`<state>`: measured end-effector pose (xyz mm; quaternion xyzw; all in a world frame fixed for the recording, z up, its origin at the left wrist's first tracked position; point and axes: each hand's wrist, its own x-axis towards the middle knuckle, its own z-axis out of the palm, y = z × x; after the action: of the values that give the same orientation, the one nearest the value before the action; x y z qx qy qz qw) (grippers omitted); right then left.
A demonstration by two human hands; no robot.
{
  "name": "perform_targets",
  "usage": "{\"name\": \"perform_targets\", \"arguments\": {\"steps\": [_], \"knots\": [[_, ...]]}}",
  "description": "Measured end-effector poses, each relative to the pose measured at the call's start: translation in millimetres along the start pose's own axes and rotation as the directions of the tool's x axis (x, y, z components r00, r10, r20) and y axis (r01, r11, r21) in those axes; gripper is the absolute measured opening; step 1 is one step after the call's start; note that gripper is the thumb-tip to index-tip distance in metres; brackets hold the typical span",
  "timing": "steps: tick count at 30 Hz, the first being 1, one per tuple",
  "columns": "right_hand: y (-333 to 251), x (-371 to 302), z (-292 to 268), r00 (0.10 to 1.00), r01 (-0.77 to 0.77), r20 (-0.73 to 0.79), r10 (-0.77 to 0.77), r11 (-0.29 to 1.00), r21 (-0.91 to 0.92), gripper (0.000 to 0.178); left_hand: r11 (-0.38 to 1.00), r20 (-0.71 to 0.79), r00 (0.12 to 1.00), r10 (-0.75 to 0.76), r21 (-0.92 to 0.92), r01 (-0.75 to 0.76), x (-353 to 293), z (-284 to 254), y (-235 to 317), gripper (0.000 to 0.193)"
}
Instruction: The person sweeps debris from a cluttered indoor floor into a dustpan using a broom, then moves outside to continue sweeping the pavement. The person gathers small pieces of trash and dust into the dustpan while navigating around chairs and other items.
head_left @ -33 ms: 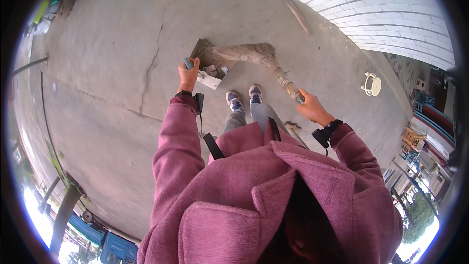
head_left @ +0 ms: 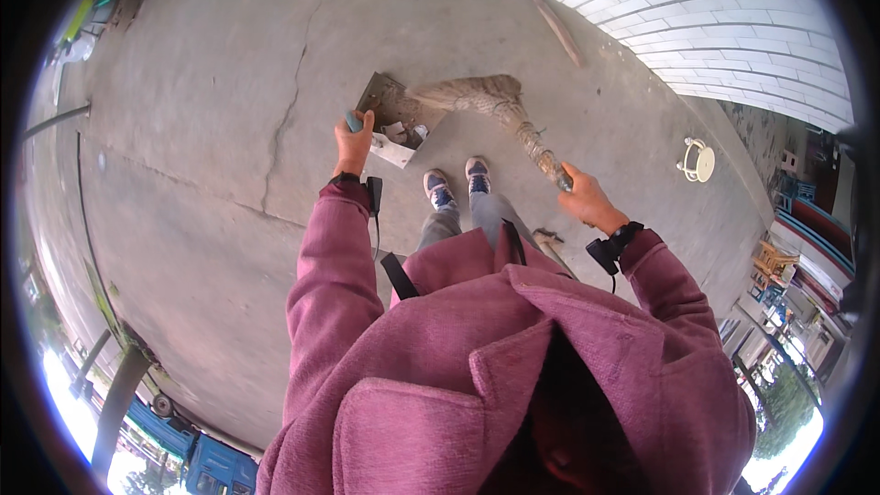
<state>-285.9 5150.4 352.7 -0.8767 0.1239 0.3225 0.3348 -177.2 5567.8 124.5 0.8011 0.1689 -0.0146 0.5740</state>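
Observation:
My left hand is closed round the bluish-green handle end of a dustpan. The dustpan is metal and box-shaped, its mouth facing right. Inside lie dust, scraps of pale paper and dark bits of litter. My right hand grips the handle of a straw broom, bound with cord along its neck. The broom slants up and left from that hand, and its bristle tips reach over the dustpan's open side. Whether the tips touch the pan's floor, I cannot tell.
My shoes stand just below the dustpan on grey concrete with a long crack. A wooden strip lies at the upper right by a white brick wall. Farther right is a cream stool. A blue truck shows at lower left.
The broom has shifted slightly to the right, its bristle tips a little farther from the dustpan's far corner. My left hand and the dustpan have stayed in place.

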Motion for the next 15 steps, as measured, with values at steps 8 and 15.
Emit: {"name": "perform_targets", "arguments": {"steps": [8, 15], "knots": [[2, 126, -53, 0.998, -0.065, 0.008, 0.066, 0.959, 0.275, 0.027, 0.994, -0.116, 0.989, -0.094, -0.061, 0.088, -50, -26, -11, 0.026], [-37, 326, -59, 0.996, 0.002, -0.086, 0.040, 0.898, 0.439, 0.019, 0.940, -0.231, 0.911, -0.342, -0.074, 0.334, -91, -57, -35, 0.023]]}}
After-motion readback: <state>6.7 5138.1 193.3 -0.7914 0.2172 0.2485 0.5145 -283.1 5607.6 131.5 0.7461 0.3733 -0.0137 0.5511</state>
